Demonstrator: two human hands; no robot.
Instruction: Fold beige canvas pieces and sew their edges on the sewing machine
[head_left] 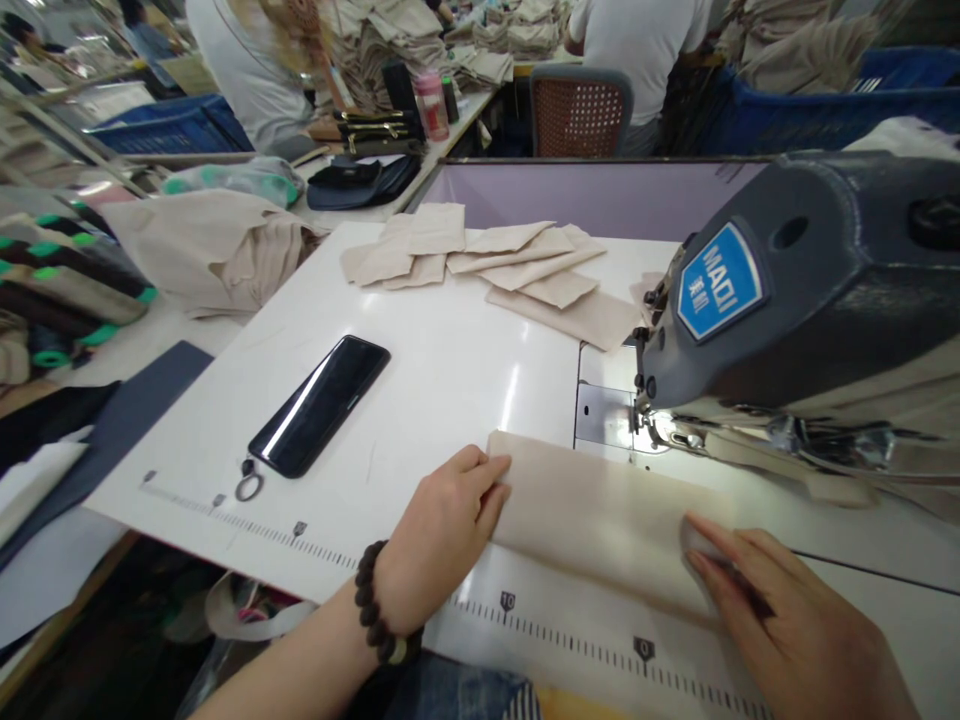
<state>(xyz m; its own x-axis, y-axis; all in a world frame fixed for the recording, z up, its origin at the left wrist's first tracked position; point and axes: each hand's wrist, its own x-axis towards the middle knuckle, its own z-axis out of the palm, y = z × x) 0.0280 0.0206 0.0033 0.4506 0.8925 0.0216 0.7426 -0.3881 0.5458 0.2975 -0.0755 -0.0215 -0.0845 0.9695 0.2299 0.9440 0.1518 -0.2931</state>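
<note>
Head view: beige fabric strip (600,520) on white sewing table (442,400), beside sewing machine (780,300).
Left hand (439,545): open, pressing the strip.
Right hand (787,620): open, fingers on strip.
Room: co-worker (637,50), blue crates (825,125).

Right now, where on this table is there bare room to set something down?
Bare white tabletop lies between the black smartphone and the beige fabric pieces. Crowded: by the presser foot, where the left hand and right hand rest on the folded fabric.
</note>
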